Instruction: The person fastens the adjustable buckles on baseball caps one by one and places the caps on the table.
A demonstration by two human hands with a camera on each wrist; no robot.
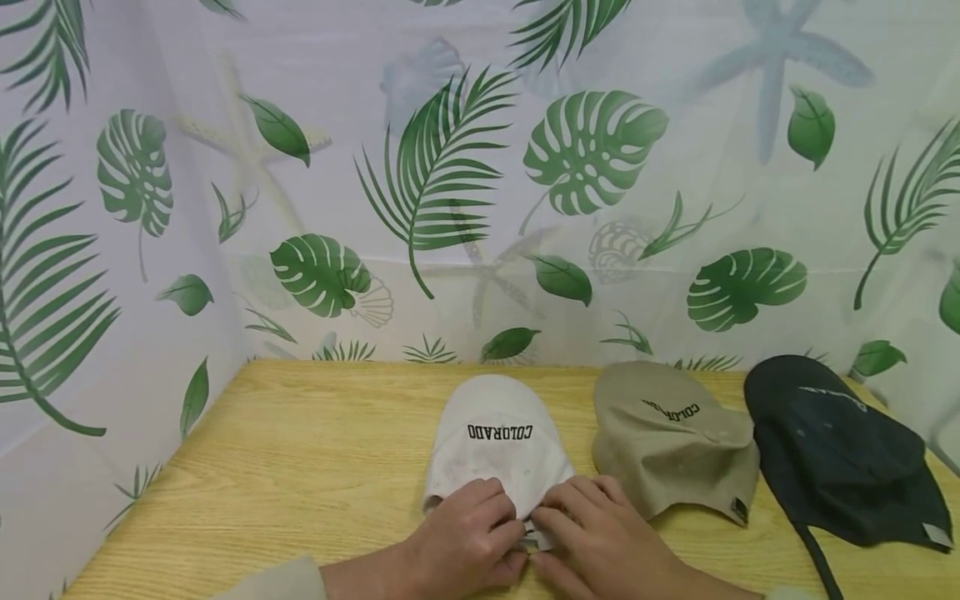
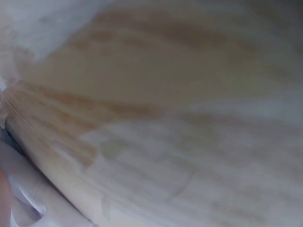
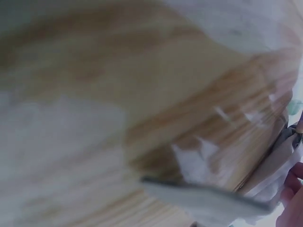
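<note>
A white baseball cap (image 1: 495, 458) with dark COLORADO lettering lies on the wooden table, its brim toward the back wall. Both hands meet at the cap's near edge, where its back strap (image 1: 537, 540) shows between them. With curled fingers, my left hand (image 1: 468, 533) pinches the strap's left side; my right hand (image 1: 596, 537) pinches it from the right. Part of the cap's back edge is hidden under the fingers. Pale cap fabric (image 2: 28, 194) shows at the lower left of the left wrist view. In the right wrist view, fingertips (image 3: 294, 187) touch the fabric (image 3: 272, 177).
Just right of the white cap sits a tan cap (image 1: 667, 450) with similar lettering. Farther right lies a black cap (image 1: 832, 442), its strap hanging toward the near edge. A leaf-patterned cloth (image 1: 465, 317) stands behind the wooden table (image 1: 285, 467) and along its sides.
</note>
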